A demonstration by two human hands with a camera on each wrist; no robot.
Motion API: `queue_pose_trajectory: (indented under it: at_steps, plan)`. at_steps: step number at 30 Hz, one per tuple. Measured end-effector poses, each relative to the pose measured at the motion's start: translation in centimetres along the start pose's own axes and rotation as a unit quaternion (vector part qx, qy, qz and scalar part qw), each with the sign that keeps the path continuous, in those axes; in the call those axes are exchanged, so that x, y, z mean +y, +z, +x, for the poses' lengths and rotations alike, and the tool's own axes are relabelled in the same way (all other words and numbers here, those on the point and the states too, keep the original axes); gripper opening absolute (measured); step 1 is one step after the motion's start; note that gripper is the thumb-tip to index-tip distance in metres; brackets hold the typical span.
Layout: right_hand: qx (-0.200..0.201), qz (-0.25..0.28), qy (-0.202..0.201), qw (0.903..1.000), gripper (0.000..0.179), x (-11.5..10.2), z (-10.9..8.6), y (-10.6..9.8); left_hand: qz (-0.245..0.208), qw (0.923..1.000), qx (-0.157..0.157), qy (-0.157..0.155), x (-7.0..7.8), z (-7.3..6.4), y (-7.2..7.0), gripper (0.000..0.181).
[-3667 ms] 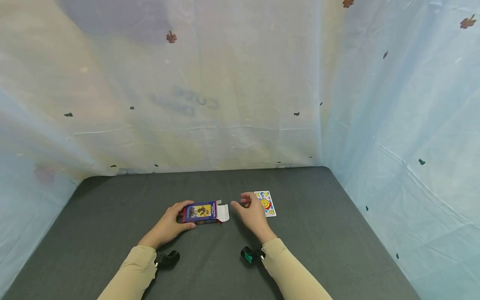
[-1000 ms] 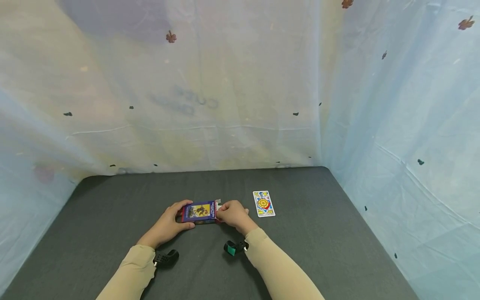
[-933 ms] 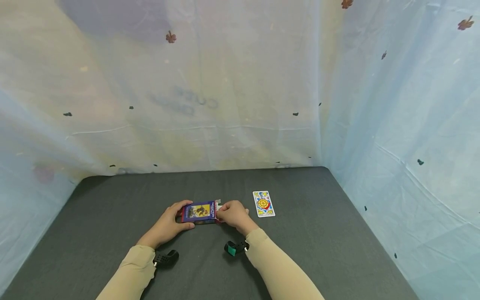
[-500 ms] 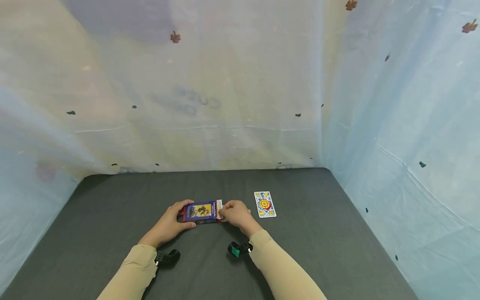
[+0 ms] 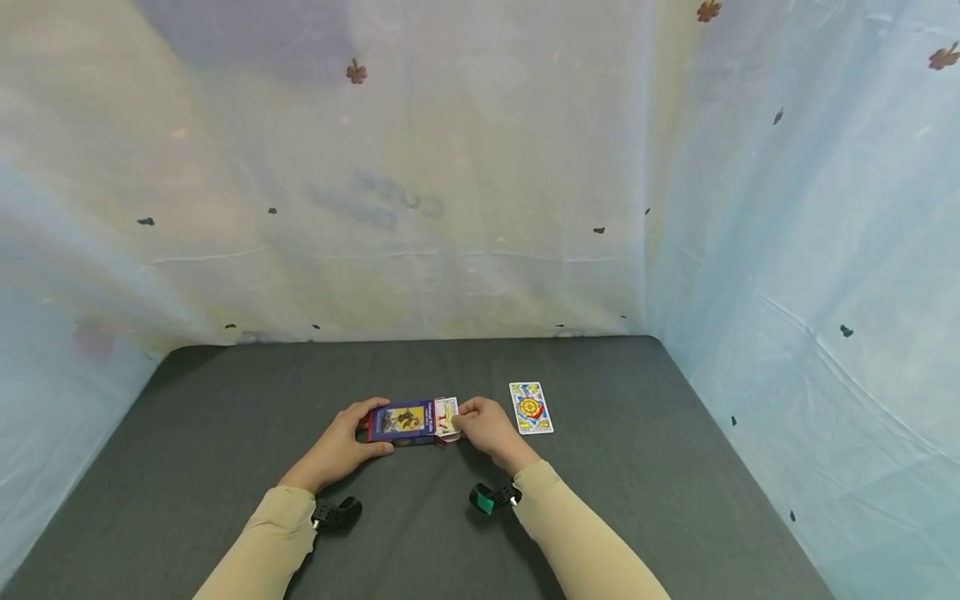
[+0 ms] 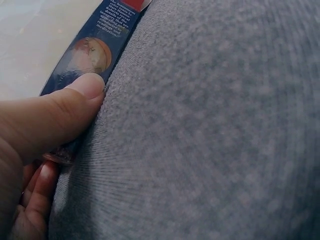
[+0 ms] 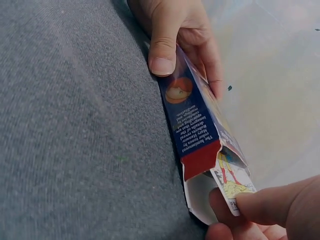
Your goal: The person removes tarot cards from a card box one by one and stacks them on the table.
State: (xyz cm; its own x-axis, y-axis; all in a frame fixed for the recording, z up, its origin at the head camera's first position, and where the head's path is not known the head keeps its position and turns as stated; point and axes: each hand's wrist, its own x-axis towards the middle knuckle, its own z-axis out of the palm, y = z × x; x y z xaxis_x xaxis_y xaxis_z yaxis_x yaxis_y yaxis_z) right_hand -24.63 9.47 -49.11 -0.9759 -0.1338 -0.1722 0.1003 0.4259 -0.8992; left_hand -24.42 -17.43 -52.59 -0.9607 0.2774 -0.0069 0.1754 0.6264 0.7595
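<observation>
A blue and red tarot card box (image 5: 402,421) lies on the dark cloth with its open end to the right. My left hand (image 5: 341,444) grips its left end, thumb along the near side (image 6: 100,45) and fingers round the far side. At the open end, my right hand (image 5: 489,427) pinches a tarot card (image 7: 231,181) between thumb and finger. That card is partly out of the box; its other part is hidden inside. Another card (image 5: 530,407), yellow, blue and red with a wheel-like round figure, lies flat to the right of my right hand.
The table (image 5: 615,467) is covered in dark grey cloth. Pale patterned sheeting (image 5: 450,250) hangs behind it and along both sides. A black strap (image 5: 337,514) hangs from my left wrist, and a black and green one (image 5: 491,497) from my right.
My right hand has gone from beside the loose card to the box's open end, pinched a card there and drawn it partly out to the right. The left hand has kept its grip.
</observation>
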Motion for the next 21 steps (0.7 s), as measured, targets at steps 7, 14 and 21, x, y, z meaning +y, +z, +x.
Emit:
queue_pose_trajectory:
  at_steps: [7,14,21]
  plan:
    - [-0.023,0.024,-0.021,0.9992,0.035,0.6,-0.1,-0.7,-0.003,0.9999,0.004,0.012,-0.1,0.0,0.0,0.079]
    - [-0.057,-0.011,-0.071,0.9958,0.059,0.7,-0.1,-1.2,-0.002,1.0000,0.002,0.007,-0.2,0.0,0.0,0.080]
    - [-0.067,-0.027,-0.071,0.9949,0.047,0.5,0.1,-1.2,-0.005,1.0000,0.000,0.005,-0.1,-0.1,-0.1,0.081]
